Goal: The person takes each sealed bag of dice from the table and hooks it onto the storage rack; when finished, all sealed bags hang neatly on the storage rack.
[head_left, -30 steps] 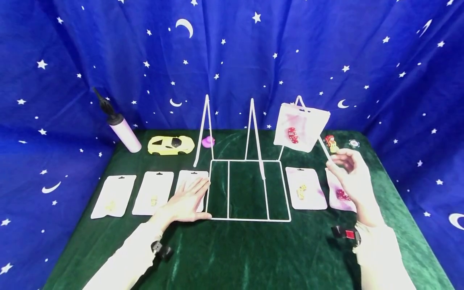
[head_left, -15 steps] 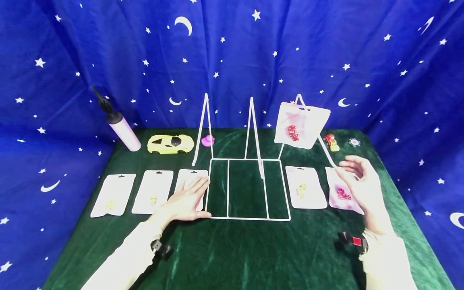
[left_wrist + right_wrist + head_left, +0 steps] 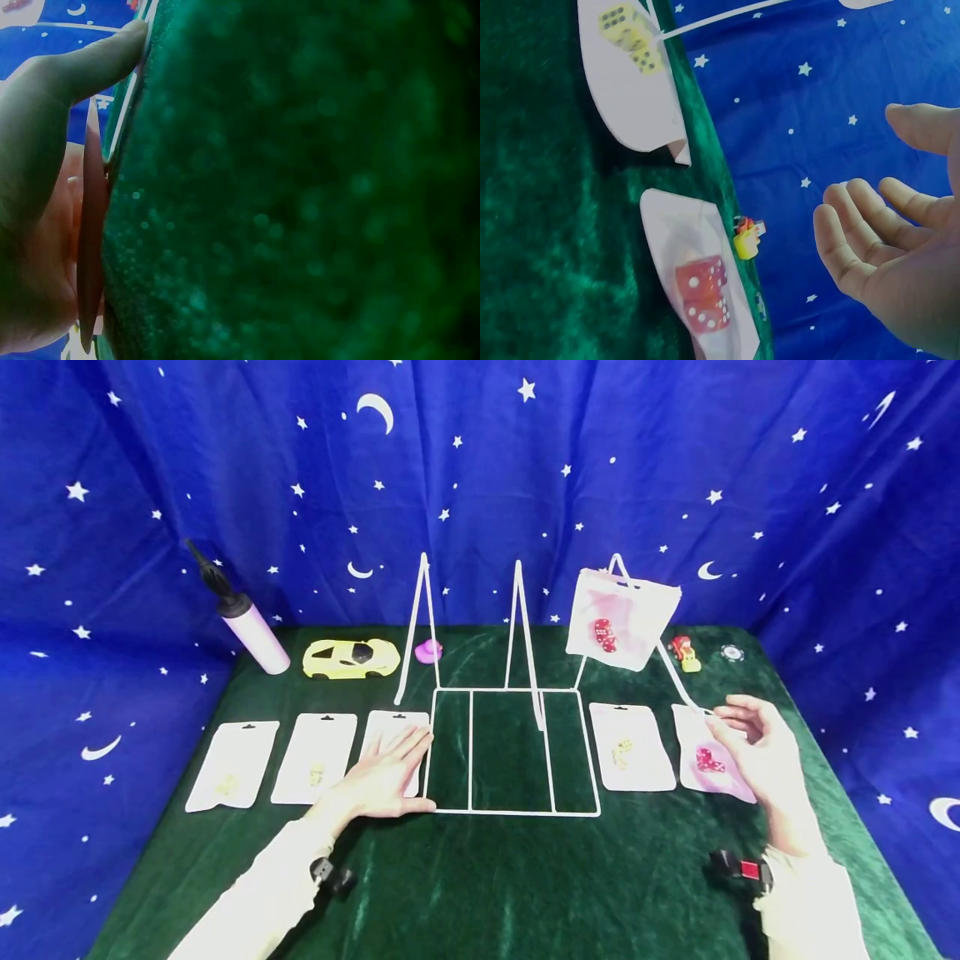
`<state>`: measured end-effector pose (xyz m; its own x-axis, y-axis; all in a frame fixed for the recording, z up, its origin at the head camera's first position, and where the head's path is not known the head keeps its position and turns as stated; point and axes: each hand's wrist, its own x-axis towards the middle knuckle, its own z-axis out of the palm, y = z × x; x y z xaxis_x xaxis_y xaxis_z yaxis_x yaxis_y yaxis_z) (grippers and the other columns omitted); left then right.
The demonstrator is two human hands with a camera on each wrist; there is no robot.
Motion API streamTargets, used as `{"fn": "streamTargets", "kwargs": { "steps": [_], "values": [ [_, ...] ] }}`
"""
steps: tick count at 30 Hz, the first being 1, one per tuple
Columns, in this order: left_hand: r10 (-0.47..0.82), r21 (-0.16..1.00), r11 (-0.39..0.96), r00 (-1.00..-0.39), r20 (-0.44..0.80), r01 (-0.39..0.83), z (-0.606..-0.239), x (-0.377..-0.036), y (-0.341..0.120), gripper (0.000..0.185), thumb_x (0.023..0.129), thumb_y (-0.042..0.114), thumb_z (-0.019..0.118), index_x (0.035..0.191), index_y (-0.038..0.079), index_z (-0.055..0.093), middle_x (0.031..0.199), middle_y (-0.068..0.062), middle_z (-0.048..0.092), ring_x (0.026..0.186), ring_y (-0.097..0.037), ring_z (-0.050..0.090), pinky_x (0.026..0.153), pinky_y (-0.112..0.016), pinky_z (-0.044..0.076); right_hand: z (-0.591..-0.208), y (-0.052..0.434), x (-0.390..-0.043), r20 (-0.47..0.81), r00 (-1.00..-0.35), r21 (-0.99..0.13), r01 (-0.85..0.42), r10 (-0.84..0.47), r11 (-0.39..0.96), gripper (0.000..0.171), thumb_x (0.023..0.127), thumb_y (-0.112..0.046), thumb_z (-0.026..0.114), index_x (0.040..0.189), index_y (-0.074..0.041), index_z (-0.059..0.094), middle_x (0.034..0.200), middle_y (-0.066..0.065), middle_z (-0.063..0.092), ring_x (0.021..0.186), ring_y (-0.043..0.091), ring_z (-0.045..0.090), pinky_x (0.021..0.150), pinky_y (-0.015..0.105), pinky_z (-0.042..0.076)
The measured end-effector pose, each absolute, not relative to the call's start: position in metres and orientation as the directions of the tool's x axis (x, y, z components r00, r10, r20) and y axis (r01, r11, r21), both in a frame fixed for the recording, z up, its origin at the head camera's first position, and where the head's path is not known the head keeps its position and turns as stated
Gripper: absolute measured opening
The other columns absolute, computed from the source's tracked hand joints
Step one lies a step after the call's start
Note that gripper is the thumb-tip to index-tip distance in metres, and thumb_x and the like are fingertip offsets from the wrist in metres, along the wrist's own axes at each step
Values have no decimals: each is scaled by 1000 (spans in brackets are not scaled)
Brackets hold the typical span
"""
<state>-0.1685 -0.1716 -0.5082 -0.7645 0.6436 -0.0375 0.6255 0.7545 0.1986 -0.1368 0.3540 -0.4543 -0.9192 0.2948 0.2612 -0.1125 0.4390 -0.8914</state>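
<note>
- Hovering loosely open, holding nothing, the right hand [image 3: 757,752] hangs above the red-dice pouch [image 3: 708,764], whose long axis runs away from the person.
- The left hand [image 3: 386,772] lies flat, fingers straight, on another pouch [image 3: 390,727].

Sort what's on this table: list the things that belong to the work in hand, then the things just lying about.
In hand:
white wire rack
hanging red-dice bag
flat red-dice bag, below the right hand
yellow-dice bags
bag under the left hand

Lying about:
yellow toy car
hand pump
pink duck
small red-yellow toy
poker chip
</note>
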Motion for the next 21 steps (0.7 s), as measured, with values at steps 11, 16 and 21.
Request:
{"fn": "streamTargets", "kwargs": {
  "steps": [11, 16, 21],
  "values": [
    [643, 198, 756, -764, -48, 624, -509, -170, -172, 103, 80, 75, 55, 156, 13, 24, 163, -3, 18, 152, -24, 13, 118, -62, 10, -462, 366, -132, 159, -923, -883, 26, 350, 468, 35, 88, -14, 71, 112, -33, 53, 91, -31, 62, 83, -17, 58, 72, 1, 40],
    [644, 195, 755, -764, -38, 626, -511, -171, -172, 103, 80, 76, 54, 156, 14, 23, 163, -2, 18, 152, -23, 12, 118, -62, 10, -463, 370, -129, 144, -924, -860, 61, 355, 507, 34, 89, -20, 71, 114, -32, 52, 90, -34, 59, 84, -19, 55, 71, 1, 39],
    [645, 199, 753, -764, -36, 627, -512, -171, -173, 103, 80, 76, 53, 156, 13, 23, 163, -2, 18, 152, -23, 13, 118, -62, 9, -467, 376, -126, 156, -919, -854, 59, 362, 517, 35, 88, -18, 72, 112, -33, 52, 89, -36, 58, 82, -20, 55, 70, 0, 39]
  ]
}}
